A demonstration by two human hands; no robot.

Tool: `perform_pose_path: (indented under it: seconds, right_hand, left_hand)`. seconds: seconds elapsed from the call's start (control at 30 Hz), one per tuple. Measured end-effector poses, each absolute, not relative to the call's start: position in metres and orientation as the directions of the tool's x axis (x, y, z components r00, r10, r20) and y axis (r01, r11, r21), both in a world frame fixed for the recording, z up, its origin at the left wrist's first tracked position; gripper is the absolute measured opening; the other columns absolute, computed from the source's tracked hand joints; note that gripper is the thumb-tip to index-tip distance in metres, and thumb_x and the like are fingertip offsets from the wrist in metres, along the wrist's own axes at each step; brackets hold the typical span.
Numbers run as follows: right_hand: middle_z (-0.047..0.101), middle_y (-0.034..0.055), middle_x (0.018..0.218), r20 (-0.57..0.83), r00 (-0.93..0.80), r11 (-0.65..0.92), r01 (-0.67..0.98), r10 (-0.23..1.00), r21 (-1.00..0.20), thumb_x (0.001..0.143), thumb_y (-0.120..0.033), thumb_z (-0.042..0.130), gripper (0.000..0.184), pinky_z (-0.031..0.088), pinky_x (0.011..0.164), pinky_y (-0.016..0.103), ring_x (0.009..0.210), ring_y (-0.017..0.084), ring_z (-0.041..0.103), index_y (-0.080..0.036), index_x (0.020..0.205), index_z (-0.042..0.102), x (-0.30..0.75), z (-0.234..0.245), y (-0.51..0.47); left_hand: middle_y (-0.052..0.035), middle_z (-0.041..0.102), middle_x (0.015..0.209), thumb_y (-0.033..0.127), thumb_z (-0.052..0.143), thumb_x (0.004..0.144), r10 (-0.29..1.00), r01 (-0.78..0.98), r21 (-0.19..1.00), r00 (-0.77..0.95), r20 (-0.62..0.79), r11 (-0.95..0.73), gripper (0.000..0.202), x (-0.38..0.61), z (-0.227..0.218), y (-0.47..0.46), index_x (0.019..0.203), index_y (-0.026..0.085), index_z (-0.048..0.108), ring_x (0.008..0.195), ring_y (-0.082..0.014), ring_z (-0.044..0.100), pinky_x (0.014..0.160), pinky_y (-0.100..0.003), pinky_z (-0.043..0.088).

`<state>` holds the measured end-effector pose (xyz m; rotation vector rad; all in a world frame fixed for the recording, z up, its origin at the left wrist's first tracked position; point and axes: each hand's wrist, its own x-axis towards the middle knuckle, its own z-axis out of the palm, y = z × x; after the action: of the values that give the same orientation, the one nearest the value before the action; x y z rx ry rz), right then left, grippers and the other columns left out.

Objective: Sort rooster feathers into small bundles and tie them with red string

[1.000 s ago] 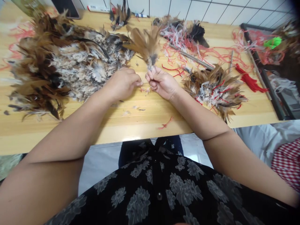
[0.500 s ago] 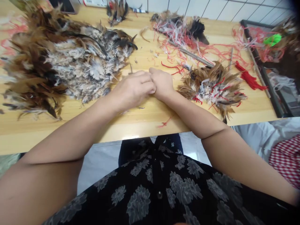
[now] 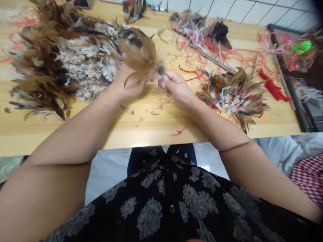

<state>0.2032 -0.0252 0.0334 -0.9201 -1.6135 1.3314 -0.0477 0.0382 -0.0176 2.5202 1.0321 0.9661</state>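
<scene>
A small bunch of brown feathers (image 3: 140,58) is held above the wooden table (image 3: 151,127), fanning out to the left. My right hand (image 3: 176,88) pinches its quill end with closed fingers. My left hand (image 3: 130,85) sits under and behind the plumes, mostly hidden by them, touching the bunch. A big heap of brown, black and white feathers (image 3: 63,64) lies just left of my hands. A smaller feather pile with red strings (image 3: 234,94) lies to the right.
Tangled red and white strings with thin sticks (image 3: 209,43) cover the far side of the table. A red cord bundle (image 3: 274,89) and a black tray edge (image 3: 285,77) are at the right. Loose feather scraps and a red string bit (image 3: 179,131) lie near the front edge.
Half a second ago both hands were pressed together low on the table with no bunch showing. Now they are raised, and the feather bunch fans out to the left over my left hand.
</scene>
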Motion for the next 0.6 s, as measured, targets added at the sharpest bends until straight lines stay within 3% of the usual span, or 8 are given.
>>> perform_pose_path:
  seconds: [0.1,0.2,0.3,0.37,0.5,0.6]
  right_hand:
    - [0.041,-0.0037,0.089,0.059,-0.221,0.062,0.009,0.974,-0.998,0.136,-0.026,0.052,0.046,0.047,0.084,0.018,0.085,0.012,0.048,-0.026,0.091,0.045,0.203,0.037,-0.016]
    - [0.042,-0.0033,0.090,0.026,-0.091,0.047,0.241,0.996,-0.969,0.134,-0.012,0.042,0.047,0.048,0.092,0.023,0.089,0.013,0.052,-0.027,0.089,0.041,0.207,0.041,-0.007]
    - [0.056,-0.0002,0.098,0.046,-0.103,0.102,0.655,0.994,-0.749,0.125,-0.004,0.049,0.044,0.046,0.101,0.034,0.101,0.018,0.057,-0.028,0.089,0.039,0.212,0.048,-0.009]
    - [0.069,0.0052,0.112,0.045,-0.174,0.170,0.818,0.984,-0.550,0.120,-0.011,0.060,0.037,0.046,0.100,0.040,0.107,0.023,0.061,-0.029,0.093,0.044,0.214,0.055,-0.015]
    - [0.083,0.0165,0.127,-0.034,-0.300,0.274,0.905,0.953,-0.326,0.120,-0.022,0.065,0.010,0.051,0.100,0.043,0.118,0.031,0.072,-0.023,0.112,0.072,0.211,0.067,-0.030]
    - [0.088,0.0230,0.141,-0.085,-0.436,0.421,0.894,0.896,-0.155,0.118,-0.009,0.052,0.033,0.053,0.102,0.046,0.129,0.038,0.081,-0.016,0.131,0.082,0.206,0.068,-0.037]
  left_hand:
    - [-0.0082,0.079,0.101,0.055,0.064,0.126,0.616,0.503,0.360,0.581,0.531,-0.785,0.036,-0.029,-0.012,0.024,0.105,0.030,0.078,0.103,-0.0331,0.078,0.099,-0.054,0.064]
    - [-0.0081,0.074,0.097,0.031,0.065,0.117,0.519,0.432,0.294,0.639,0.568,-0.853,0.016,-0.011,-0.003,0.008,0.104,0.032,0.074,0.096,-0.0337,0.076,0.089,-0.051,0.063]
    - [-0.0093,0.076,0.100,0.024,0.061,0.116,0.466,0.402,0.247,0.661,0.589,-0.882,0.018,0.001,0.003,-0.006,0.103,0.030,0.071,0.096,-0.0348,0.076,0.087,-0.051,0.064]
    - [-0.0102,0.077,0.100,0.025,0.060,0.117,0.433,0.405,0.190,0.678,0.593,-0.894,0.021,0.006,0.007,-0.012,0.100,0.029,0.070,0.095,-0.0353,0.076,0.083,-0.051,0.063]
    - [-0.0107,0.076,0.098,0.029,0.055,0.124,0.388,0.436,0.086,0.674,0.629,-0.896,0.029,0.003,0.018,-0.011,0.103,0.028,0.075,0.094,-0.0345,0.075,0.082,-0.050,0.063]
    - [-0.0107,0.078,0.100,0.034,0.049,0.131,0.362,0.436,0.067,0.641,0.677,-0.897,0.037,-0.013,0.024,0.004,0.108,0.028,0.078,0.095,-0.0333,0.073,0.087,-0.052,0.064]
